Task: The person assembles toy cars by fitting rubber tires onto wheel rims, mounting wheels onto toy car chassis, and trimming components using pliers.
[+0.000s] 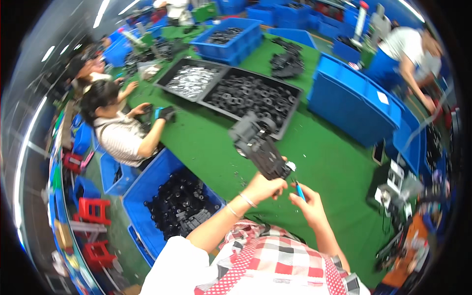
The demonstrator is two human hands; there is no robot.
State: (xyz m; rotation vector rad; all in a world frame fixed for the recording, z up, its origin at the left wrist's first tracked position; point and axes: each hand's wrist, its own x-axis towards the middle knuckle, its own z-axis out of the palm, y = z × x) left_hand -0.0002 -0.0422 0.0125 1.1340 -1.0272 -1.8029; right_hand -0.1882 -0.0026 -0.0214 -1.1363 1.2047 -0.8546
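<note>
Item 1 — black plastic part (258,145): held up over the green table (319,162), in front of the chest. Long axis runs diagonal, from lower right at the fingers up and left to a bulkier head end. Small white bit (291,166) shows at the lower end, right next to the grip.

Item 2 — left hand (265,188): fingers closed round the part's lower end, carrying its whole weight. Two thin bracelets on the wrist.

Item 3 — right hand (307,201): fingers pinched shut on a thin blue tool (299,190), tip pointing up-left toward the white bit. Tool tip sits just below and right of the part's lower end; near, can't tell if touching. Right hand is the free one closest to that end.

Containers:
- Blue bin (142,196), lower left beside table: part-filled w/ black plastic pieces.
- Black tray (290,118), centre of table: full of dark ring-shaped pieces.
- Black tray (169,73), left of it, touching: shiny silver metal bits.
- Blue bin (246,42), far side: dark parts, partly filled.
- Large blue bin (344,103), right: contents hidden by wall.
- Loose heap of black parts (287,61) on table, no container.

Others: person in striped top (120,135) seated at left edge of table, hands on a small dark item; person in white top (405,46) bending, far right.
</note>
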